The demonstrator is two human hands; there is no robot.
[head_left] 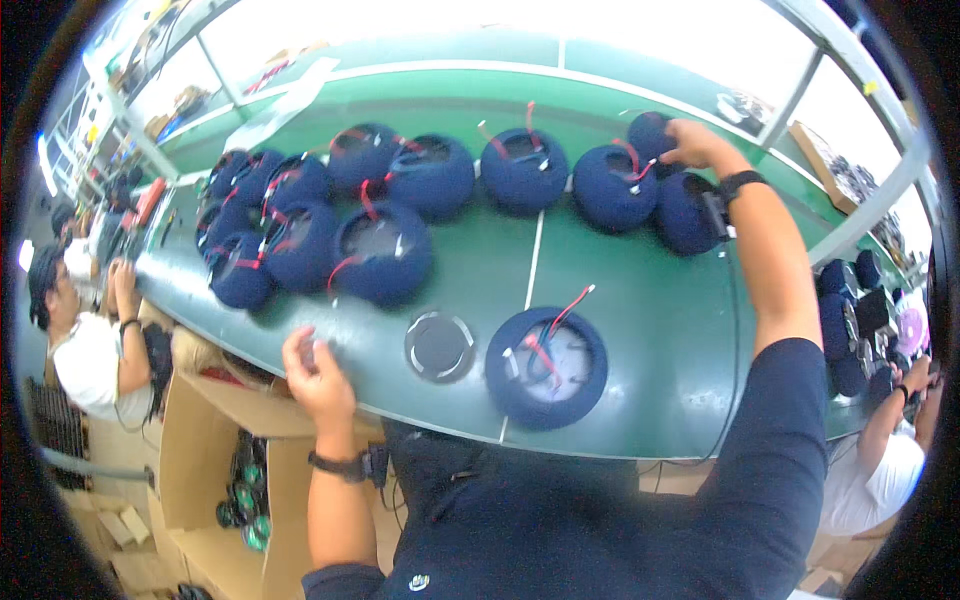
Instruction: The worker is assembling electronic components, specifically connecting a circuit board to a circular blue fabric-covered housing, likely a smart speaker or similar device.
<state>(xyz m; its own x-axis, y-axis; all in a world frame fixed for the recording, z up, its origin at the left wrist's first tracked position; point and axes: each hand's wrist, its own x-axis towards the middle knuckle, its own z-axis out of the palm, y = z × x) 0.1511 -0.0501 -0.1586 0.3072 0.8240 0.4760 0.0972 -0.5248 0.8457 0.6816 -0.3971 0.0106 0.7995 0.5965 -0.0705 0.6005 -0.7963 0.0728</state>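
Station Layout, Left to Right

At the far left, a co-worker [95, 345] in a white top is positioned beside the green workbench [660, 310]. An open cardboard box [195, 440] sits below the near edge and contains dark and green parts [245, 500]. Round navy housings [308, 264] with red leads [369, 203] cluster on the bench's left portion; a row continues rightward. My left hand [320, 380] is at the near edge, half open, fingers loosely curled, holding nothing visible. Right of it lies a flat dark disc [440, 347]. A white line [536, 262] crosses the surface; near its lower end, one separate housing [568, 368] rests, opening upward. My right hand [700, 148] contacts the far-right housing [646, 132], fingers partly bent; I cannot tell whether they grip. A grey frame post [872, 198] and another co-worker [875, 485] are at right.
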